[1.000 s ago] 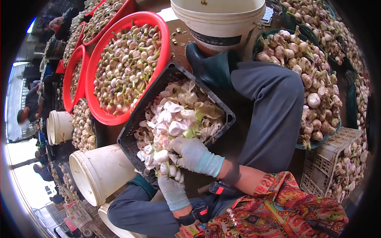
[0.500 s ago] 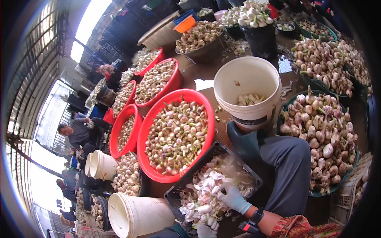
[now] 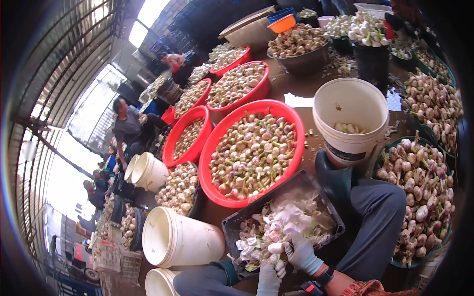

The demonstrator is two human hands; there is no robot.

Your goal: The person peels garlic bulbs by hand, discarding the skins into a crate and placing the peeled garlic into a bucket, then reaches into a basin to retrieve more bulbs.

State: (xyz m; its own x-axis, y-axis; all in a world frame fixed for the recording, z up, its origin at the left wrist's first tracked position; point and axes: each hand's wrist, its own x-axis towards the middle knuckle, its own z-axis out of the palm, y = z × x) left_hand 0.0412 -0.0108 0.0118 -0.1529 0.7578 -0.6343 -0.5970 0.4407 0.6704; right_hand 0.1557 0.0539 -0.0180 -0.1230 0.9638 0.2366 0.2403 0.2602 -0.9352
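Note:
Both of my hands wear pale gloves at the near edge of a black crate point(image 3: 332, 209) heaped with loose garlic skins point(image 3: 291, 217). My left hand point(image 3: 270, 276) has its fingers wrapped round a white garlic bulb point(image 3: 276, 248) that shows above them. Close on its right, my right hand point(image 3: 302, 252) is bent beside the bulb; what its fingers hold, if anything, is hidden. A red tub point(image 3: 296, 163) full of garlic bulbs stands just beyond the crate. Peeled cloves lie in the bottom of a white bucket point(image 3: 323, 111).
More red tubs point(image 3: 170, 150) of garlic stand at the left. White buckets point(image 3: 197, 241) lie on their sides at the lower left. A dark green tub point(image 3: 447, 237) of bulbs is at the right, beside my bent knee point(image 3: 377, 217). A person point(image 3: 129, 123) sits at the far left.
The whole view has shifted, so things sit further right. My right hand has come off the skins toward my left hand, and a white bulb now shows between them.

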